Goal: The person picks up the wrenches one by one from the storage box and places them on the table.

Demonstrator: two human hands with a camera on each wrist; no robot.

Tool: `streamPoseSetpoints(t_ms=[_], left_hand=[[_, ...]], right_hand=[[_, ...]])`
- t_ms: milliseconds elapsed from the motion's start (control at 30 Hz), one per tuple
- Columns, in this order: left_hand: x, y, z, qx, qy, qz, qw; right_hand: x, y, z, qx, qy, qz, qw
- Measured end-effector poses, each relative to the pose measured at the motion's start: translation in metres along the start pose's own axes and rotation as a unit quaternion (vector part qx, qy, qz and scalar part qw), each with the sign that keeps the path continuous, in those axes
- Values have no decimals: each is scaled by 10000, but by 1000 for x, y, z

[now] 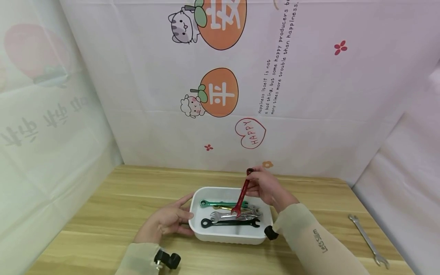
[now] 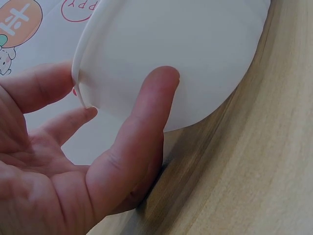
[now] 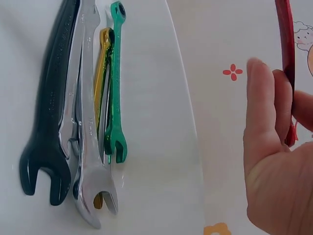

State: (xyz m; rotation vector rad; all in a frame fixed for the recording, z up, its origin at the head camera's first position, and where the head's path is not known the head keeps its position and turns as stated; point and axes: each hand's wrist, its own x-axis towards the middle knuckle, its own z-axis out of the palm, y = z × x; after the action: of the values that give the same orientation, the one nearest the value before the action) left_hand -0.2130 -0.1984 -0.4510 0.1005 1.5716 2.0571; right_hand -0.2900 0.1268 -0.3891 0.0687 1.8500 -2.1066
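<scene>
A wood-grain table (image 1: 96, 233) is carrying the white plastic tray (image 1: 230, 238), and white printed sheets (image 1: 148, 88) are standing around three sides. One silver wrench (image 1: 366, 238) is lying apart, near the table's right edge. The grip of the right hand (image 1: 264, 185) is pinching the red ratchet wrench (image 1: 243, 194) near its ring end; the jaw end is pointing down over the tray, where green (image 3: 116, 78) and black wrenches (image 3: 51, 93) are lying. The left hand (image 1: 168, 220), fingers spread, is touching the tray's left end.
</scene>
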Motion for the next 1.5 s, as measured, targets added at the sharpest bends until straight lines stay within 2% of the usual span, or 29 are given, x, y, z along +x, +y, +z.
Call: streamPoseSetpoints(t_ms=[267, 567, 667, 800, 900, 1233, 1367, 1500], left_hand=[[0, 0, -1, 22, -11, 4, 10000], [1, -1, -1, 25, -19, -3, 10000], [1, -1, 0, 29, -34, -8, 10000], [1, 0, 0, 17, -68, -17, 10000], [1, 0, -1, 2, -85, -19, 10000], [1, -2, -2, -5, -37, -1, 10000], [1, -2, -1, 6, -9, -4, 10000], [1, -2, -1, 17, -1, -12, 10000]], right_hand=[[-1, 2, -12, 17, 278, 144, 9995], [-3, 5, -28, 788, 492, 273, 9953], [-5, 7, -34, 1311, 493, 401, 9893], [-6, 8, -40, 2049, 438, 626, 9758], [-5, 8, -43, 2289, 401, 768, 9696], [-5, 7, -48, 2514, 200, 721, 9650], [-6, 7, -49, 2099, -38, 558, 9761], [-8, 6, -49, 1305, -322, 378, 9902]])
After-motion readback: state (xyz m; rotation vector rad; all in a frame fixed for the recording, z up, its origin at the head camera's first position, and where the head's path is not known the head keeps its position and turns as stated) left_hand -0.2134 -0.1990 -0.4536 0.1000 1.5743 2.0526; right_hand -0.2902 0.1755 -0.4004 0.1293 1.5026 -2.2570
